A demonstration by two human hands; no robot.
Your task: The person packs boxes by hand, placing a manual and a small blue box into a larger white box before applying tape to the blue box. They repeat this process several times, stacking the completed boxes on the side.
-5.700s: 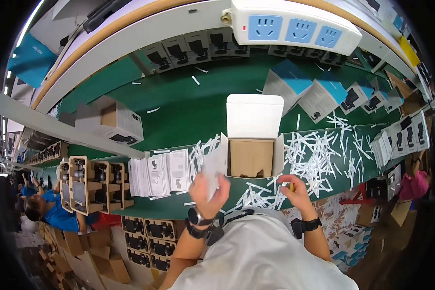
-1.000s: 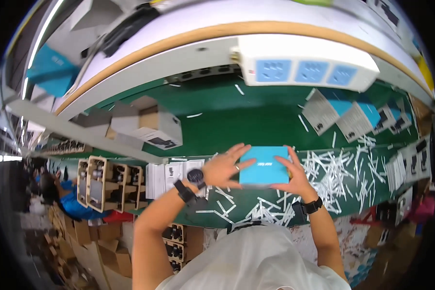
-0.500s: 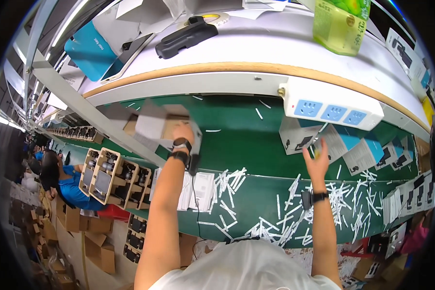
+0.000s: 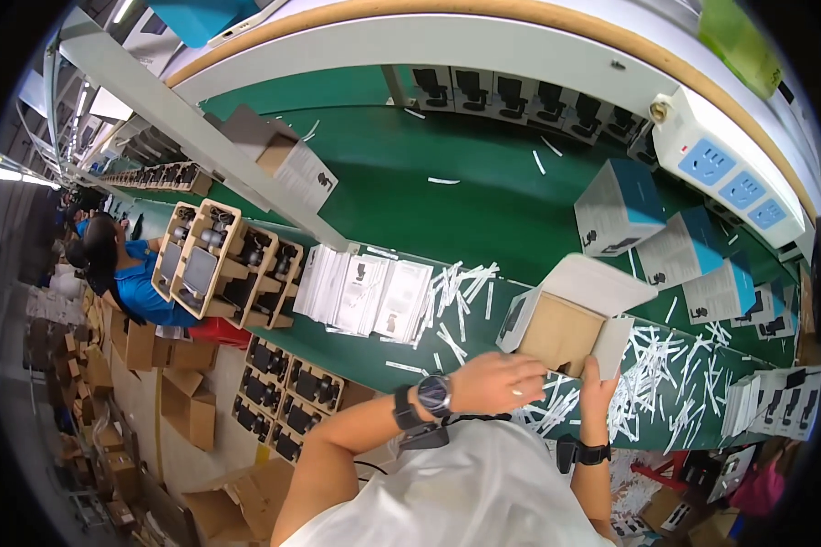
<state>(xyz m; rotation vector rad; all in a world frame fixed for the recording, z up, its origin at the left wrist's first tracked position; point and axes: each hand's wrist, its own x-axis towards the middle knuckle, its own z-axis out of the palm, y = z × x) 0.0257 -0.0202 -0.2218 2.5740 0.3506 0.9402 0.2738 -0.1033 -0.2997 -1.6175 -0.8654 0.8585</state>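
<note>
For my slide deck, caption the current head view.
Left hand and right hand at an open box, white strips strewn over the green bench.

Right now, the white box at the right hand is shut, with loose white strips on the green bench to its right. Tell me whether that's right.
Not quite: the white box at the right hand is open, its lid raised, as the head view shows. Loose white strips do lie on the green bench to its right.
</note>
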